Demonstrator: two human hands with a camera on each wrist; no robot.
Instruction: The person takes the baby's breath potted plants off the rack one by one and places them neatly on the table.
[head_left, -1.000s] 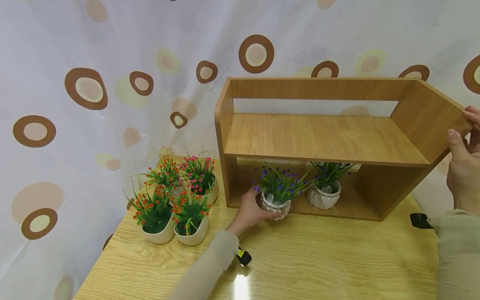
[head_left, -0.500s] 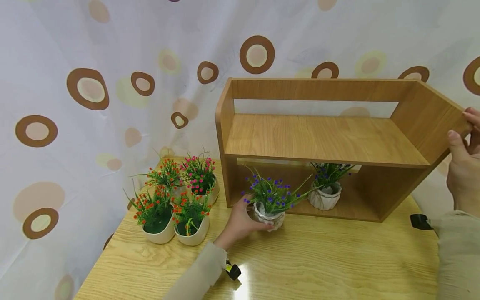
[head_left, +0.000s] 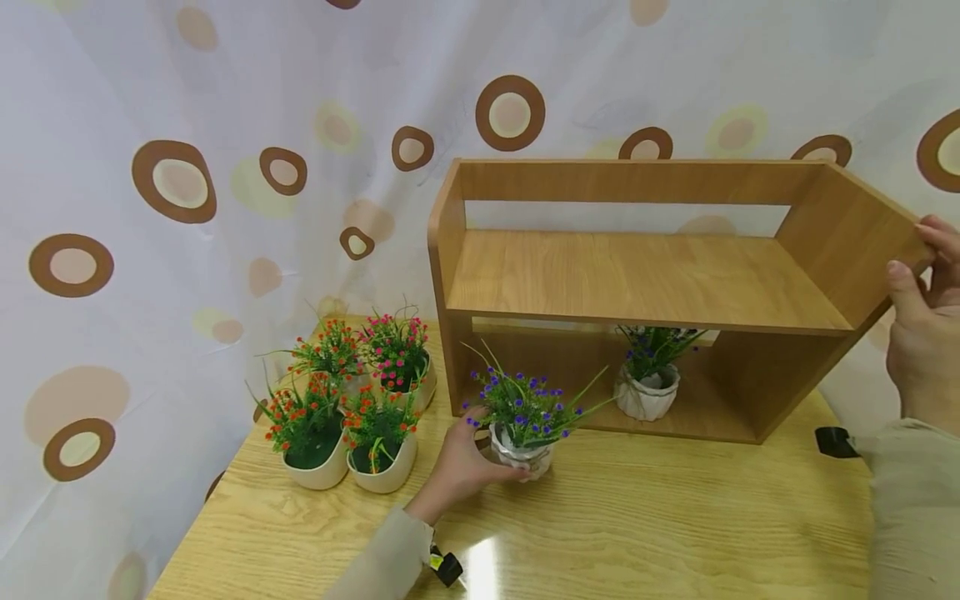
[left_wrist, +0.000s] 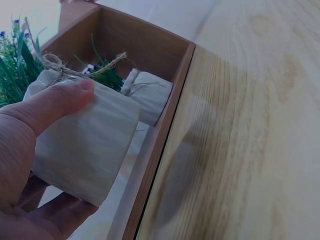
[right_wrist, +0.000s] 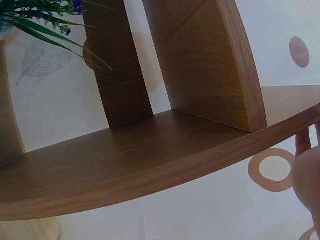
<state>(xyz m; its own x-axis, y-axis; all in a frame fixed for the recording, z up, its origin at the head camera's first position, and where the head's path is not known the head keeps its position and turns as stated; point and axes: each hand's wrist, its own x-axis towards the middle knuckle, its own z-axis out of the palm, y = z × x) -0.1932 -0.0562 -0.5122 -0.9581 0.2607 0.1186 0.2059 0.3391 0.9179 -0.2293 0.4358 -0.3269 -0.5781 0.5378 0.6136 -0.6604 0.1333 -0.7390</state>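
Observation:
A white flowerpot (left_wrist: 90,135) with purple-blue flowers (head_left: 525,404) is gripped by my left hand (head_left: 465,462), the thumb across its near side and the fingers around the other. It hangs just in front of the wooden shelf (head_left: 585,267), tilted in the left wrist view. My right hand (head_left: 926,333) holds the front edge of the shelf's right side panel between thumb and fingers. Inside the lower compartment a second white pot (head_left: 647,395) with dark blue flowers stands right of the held one; twine is tied round it in the left wrist view.
Left of the shelf, several pale pots with orange flowers (head_left: 378,417) and one pot with pink flowers (head_left: 397,354) stand close together on the wooden table (head_left: 637,525). A patterned curtain (head_left: 247,92) hangs behind.
My left hand has brought the purple-blue flowerpot out of the lower compartment, toward the left and nearer to me. My right hand keeps its hold on the shelf panel.

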